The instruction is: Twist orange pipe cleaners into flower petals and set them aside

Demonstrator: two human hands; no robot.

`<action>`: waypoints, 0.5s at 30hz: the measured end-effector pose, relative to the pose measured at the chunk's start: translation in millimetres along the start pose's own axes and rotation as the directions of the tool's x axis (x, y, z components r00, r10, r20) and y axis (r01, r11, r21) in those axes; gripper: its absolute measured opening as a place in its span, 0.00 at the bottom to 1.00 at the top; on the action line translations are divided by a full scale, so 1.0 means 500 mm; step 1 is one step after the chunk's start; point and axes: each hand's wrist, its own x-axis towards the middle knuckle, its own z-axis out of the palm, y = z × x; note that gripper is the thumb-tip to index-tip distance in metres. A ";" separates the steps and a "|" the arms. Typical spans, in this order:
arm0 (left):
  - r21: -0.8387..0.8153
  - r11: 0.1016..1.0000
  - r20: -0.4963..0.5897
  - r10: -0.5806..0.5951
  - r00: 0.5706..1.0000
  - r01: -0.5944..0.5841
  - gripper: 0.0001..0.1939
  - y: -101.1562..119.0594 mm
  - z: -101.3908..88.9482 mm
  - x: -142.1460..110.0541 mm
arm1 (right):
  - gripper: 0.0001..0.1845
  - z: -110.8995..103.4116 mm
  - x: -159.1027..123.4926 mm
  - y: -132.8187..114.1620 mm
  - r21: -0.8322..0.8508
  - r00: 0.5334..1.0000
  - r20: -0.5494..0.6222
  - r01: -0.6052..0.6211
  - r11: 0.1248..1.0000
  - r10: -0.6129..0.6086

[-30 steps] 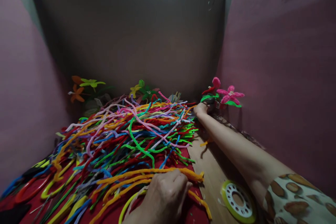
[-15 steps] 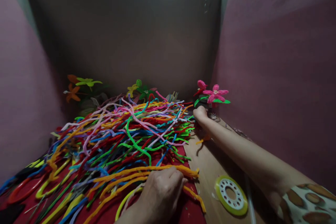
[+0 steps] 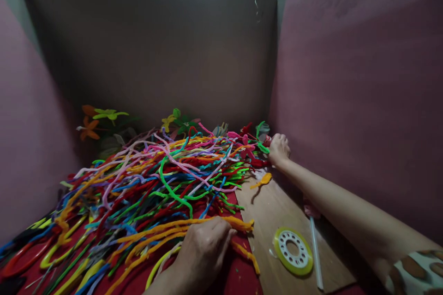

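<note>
My left hand point(image 3: 209, 246) is closed low in the middle, over a spread of orange pipe cleaners point(image 3: 155, 230); a short orange end point(image 3: 247, 254) comes out beyond its fingers, which are mostly hidden. Farther off to the right, my right hand point(image 3: 279, 150) has its fingers curled at the base of a bunch of pink pipe-cleaner flowers point(image 3: 247, 147) with green leaves. The bunch leans left against a large heap of multicoloured pipe cleaners point(image 3: 173, 175). What exactly lies inside the right fingers is partly hidden.
A yellow-and-white tape roll point(image 3: 293, 251) and a white stick point(image 3: 315, 253) lie on a wooden board point(image 3: 265, 221), near a small orange piece point(image 3: 263, 179). Scissors with red handles point(image 3: 26, 258) lie at left. Orange flowers point(image 3: 89, 128) and yellow flowers point(image 3: 168, 123) stand behind the heap. Pink walls flank the space.
The pink flowers have gone from upright to tipped over leftward, and my right hand has shifted to their right side. My left hand stays closed over the orange pipe cleaners. The view has turned slightly.
</note>
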 end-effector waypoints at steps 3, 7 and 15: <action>0.010 1.000 -0.012 0.016 1.000 -0.016 0.11 0.003 -0.005 0.005 | 0.33 -0.010 0.008 0.005 -0.056 0.993 0.009 0.115 0.992 -0.115; 0.020 1.000 0.010 0.000 1.000 0.000 0.12 0.003 -0.004 0.004 | 0.25 -0.002 0.020 0.006 -0.091 0.970 0.112 0.226 0.970 -0.216; 0.011 1.000 0.044 -0.017 0.999 0.016 0.12 0.000 -0.001 0.000 | 0.26 0.026 0.027 -0.011 -0.119 0.960 0.179 0.237 0.964 -0.214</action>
